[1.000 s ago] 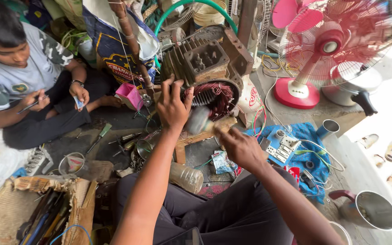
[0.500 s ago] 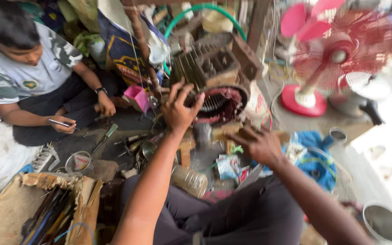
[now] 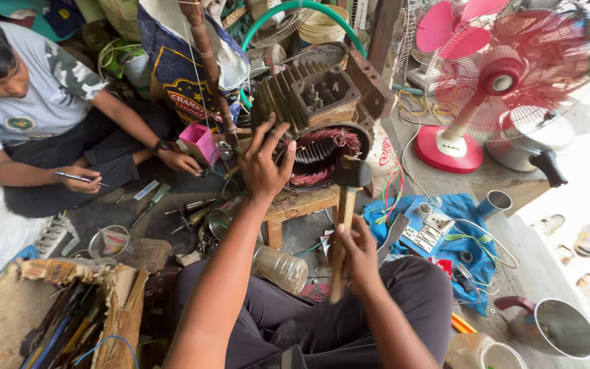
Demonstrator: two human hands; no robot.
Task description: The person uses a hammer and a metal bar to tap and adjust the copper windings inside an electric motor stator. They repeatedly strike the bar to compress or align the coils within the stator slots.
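A rusty finned electric motor with exposed red-copper windings rests on a low wooden stool. My left hand presses against the motor's open face, fingers spread. My right hand grips the wooden handle of a hammer, its dark head raised just in front of the windings.
Another person sits at left holding a thin tool, one hand by a pink box. A pink table fan stands at right. A blue cloth with parts, a plastic bottle, steel pots and scattered tools surround me.
My right hand has picked up the hammer and raised its head to the motor. My left hand stays on the motor. The other person's hand has moved to the pink box.
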